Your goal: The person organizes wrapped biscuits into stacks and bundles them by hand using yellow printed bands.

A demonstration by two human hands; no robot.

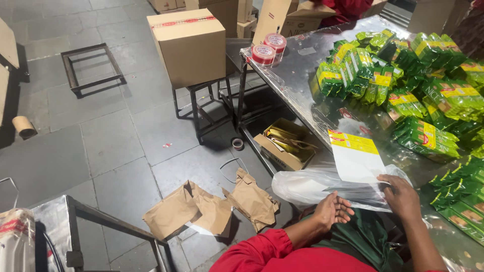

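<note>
At far left a cardboard tube lies on the grey floor, with an empty metal frame beyond it. Further right, a sealed carton stands on a metal stand, and crumpled brown paper lies on the floor in front. Two red tape rolls sit on the near corner of the steel table. At the table's near edge lies a clear plastic bag, its long axis running left to right. The left hand rests against the bag, palm up, fingers loosely spread and closed on nothing. A white label sheet with a yellow top band lies partly inside the bag, long axis pointing away from the person, yellow end farthest. The right hand pinches the sheet's near edge through the bag. Green snack packets are heaped to the right.
</note>
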